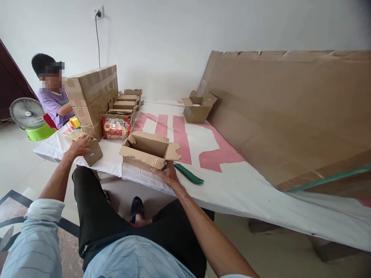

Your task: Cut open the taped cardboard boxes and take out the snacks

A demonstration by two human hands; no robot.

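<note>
My left hand grips the top of a closed small cardboard box at the table's near left edge, fingers bent over it. With my right hand I hold the near right corner of an open cardboard box, its end flap folded outward. The inside that shows looks bare; its bottom is partly hidden. A red and clear packet of round biscuits stands just behind, between the two boxes. Right of my right hand lies a green curved tool, perhaps a knife handle.
Stacked taped cartons stand at the back left, beside a row of open boxes. Another open box sits farther back. A large cardboard sheet leans at right. Behind the stack are a person, yellow tape and a fan.
</note>
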